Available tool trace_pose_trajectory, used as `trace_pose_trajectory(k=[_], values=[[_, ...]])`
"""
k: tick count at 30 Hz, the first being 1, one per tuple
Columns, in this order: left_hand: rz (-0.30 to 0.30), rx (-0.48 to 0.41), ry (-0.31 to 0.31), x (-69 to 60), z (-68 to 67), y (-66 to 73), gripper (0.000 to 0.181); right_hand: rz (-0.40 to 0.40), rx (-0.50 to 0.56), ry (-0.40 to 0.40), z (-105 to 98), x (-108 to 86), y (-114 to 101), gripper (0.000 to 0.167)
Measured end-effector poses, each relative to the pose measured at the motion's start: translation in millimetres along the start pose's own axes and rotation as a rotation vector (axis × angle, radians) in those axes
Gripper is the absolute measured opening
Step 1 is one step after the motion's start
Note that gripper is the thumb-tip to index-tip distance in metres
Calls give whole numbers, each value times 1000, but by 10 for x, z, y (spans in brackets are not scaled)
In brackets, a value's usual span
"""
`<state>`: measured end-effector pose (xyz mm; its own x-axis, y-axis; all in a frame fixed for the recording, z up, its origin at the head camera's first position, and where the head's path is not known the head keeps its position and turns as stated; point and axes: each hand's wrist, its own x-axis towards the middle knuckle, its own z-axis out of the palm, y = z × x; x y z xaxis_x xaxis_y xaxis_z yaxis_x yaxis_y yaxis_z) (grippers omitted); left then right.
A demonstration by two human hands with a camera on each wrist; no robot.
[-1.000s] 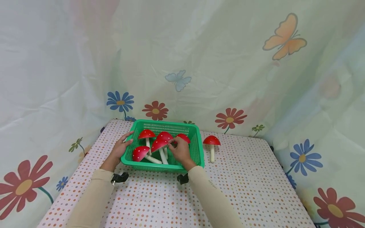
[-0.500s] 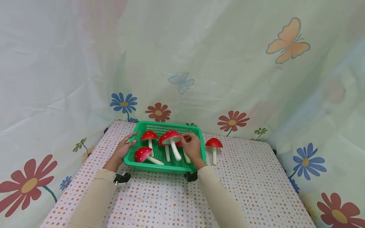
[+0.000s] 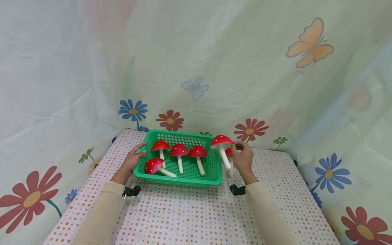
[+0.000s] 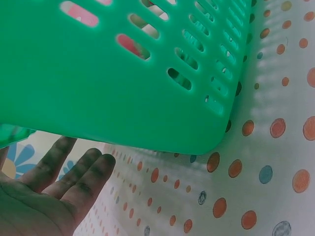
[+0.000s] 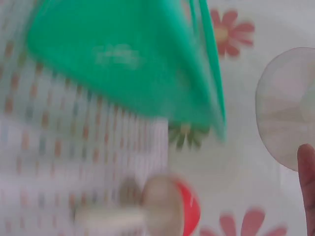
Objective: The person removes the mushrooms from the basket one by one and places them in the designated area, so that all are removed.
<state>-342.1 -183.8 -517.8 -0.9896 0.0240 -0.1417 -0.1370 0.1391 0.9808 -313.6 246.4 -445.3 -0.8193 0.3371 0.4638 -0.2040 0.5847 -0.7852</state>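
Observation:
My right hand (image 3: pixel 243 158) pinches the cap edge of a red toy mushroom (image 3: pixel 221 140), its white stem hanging down over the right rim of the green basket (image 3: pixel 183 181). In the right wrist view the pale underside of that cap (image 5: pixel 280 113) shows beside a fingertip. Behind it, a second mushroom (image 3: pixel 230 170) lies on the table, partly hidden. My left hand (image 3: pixel 131 160) rests with extended fingers at the basket's left side; in the left wrist view the fingers (image 4: pixel 83 182) are at the basket's edge. Inside the basket lie several mushrooms (image 3: pixel 179 150).
The table (image 3: pixel 183 217) has a dotted cover and reaches to the right and front of the basket. A patterned curtain (image 3: pixel 232 85) with flowers and butterflies stands behind and at both sides.
My right hand has lifted one mushroom out of the group and carried it right, past the basket's right rim. My left hand has stayed at the basket's left side.

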Motion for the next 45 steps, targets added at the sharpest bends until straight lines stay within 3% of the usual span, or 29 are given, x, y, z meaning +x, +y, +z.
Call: trace_pose_trajectory(k=[9,14,22,31,39,45], values=[[-8,5,15,10,3,-15,49,112,-68,86,-471,206,736,28],[3,-8,13,17,1,-21,48,187,-155,159,-575,238,1069,30],[0,-31,3,16,18,-37,48,320,-227,151,-564,152,1358,31],[9,-61,-11,18,-16,-29,49,332,-280,111,-473,88,1551,30],[-4,-49,-11,31,-12,-41,49,282,-272,120,-512,-5,1552,25],[-30,-45,-9,44,-11,-19,49,312,-317,68,-576,-74,1569,25]])
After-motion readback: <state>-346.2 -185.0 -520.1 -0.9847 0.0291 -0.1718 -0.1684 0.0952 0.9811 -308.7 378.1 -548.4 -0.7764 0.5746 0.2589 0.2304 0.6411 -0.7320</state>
